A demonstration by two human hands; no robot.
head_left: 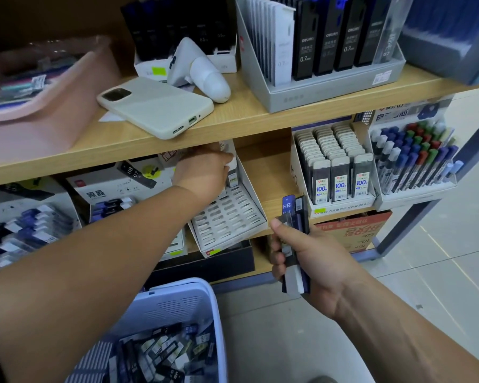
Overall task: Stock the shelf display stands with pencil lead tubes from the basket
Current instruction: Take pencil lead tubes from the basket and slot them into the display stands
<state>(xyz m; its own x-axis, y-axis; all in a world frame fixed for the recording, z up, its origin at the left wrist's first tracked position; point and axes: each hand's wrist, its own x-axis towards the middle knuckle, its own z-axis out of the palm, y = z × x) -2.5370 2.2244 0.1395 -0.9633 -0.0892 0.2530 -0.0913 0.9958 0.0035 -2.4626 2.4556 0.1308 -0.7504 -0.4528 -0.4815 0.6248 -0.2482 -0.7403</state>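
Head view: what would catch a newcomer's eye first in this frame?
The two bare arms crossing the picture: the left hand reaches into a nearly empty slotted display stand on the lower shelf, while the right hand holds a bundle of pencil lead tubes in front of the shelf edge. Below sits a blue basket full of tubes, and a phone lies face down on the upper shelf.

Pale blue basket (177, 305); white slotted stand (227, 217); cream phone (155, 106).
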